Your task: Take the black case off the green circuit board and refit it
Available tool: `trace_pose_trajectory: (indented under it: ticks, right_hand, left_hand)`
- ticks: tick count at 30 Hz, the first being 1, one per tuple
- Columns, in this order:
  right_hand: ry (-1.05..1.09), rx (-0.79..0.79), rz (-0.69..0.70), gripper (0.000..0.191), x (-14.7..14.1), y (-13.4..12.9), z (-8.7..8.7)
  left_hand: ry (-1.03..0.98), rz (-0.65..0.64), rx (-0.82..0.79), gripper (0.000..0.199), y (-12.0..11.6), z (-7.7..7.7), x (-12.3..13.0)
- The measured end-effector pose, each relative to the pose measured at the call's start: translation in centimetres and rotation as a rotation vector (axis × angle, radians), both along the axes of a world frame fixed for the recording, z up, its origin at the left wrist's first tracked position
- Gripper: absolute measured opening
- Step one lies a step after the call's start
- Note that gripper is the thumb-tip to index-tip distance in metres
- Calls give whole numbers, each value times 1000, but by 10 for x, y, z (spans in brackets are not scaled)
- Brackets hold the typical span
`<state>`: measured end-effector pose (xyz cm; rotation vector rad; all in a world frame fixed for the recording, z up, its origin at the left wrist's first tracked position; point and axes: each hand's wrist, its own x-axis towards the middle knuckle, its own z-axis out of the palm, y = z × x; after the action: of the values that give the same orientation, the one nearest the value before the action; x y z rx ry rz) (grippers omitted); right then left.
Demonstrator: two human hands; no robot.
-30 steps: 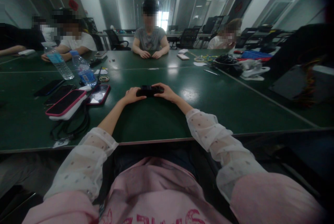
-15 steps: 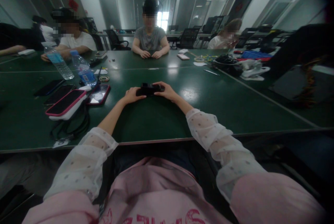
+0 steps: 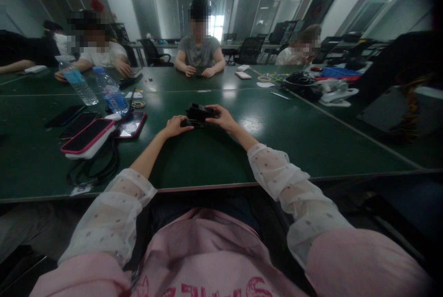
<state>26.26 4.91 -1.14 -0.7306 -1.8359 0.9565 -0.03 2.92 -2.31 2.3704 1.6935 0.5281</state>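
Note:
Over the green table (image 3: 214, 158), my left hand (image 3: 176, 126) grips the left end of a flat black part (image 3: 196, 124) between thumb and fingers. Just above that part, a black box-like piece (image 3: 200, 112) is tilted, its left end raised. My right hand (image 3: 223, 118) pinches this upper piece at its right end. A gap shows between the two parts on the left; whether they still touch on the right I cannot tell. Their exact kind is too dark and small to make out.
Left of my hands lie a pink-edged phone (image 3: 89, 136), a second phone (image 3: 131, 124), black cords (image 3: 97, 167) and two water bottles (image 3: 81, 85) (image 3: 112, 96). A pen (image 3: 280, 96) and white clamp-like object (image 3: 335, 93) are at right. A person (image 3: 199, 52) sits opposite.
The black box-like piece has risen and tilted off the flat black part, its left end going up with my right hand. My left hand has stayed nearly still.

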Motion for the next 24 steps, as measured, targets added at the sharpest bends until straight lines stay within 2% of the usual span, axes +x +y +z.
trace_pose_trajectory:
  ticks: [6, 12, 16, 20, 24]
  right_hand:
    - [78, -39, -49, 69, 1, -1, 5]
    - [114, -110, -204, 75, 8, 13, 1]
    - [74, -63, -430, 68, 19, 26, -5]
    - [-130, 99, -704, 50, 35, 28, -6]
    - [-312, 121, -862, 44, 43, 21, -6]
  left_hand:
    - [6, -29, 22, 63, 0, -1, -1]
    - [-2, -29, 22, 65, 1, -2, -2]
    - [-9, -37, 19, 65, 1, -1, -2]
    - [-12, -32, 0, 63, -1, 1, -1]
    - [-14, -29, 2, 64, -1, 2, 0]
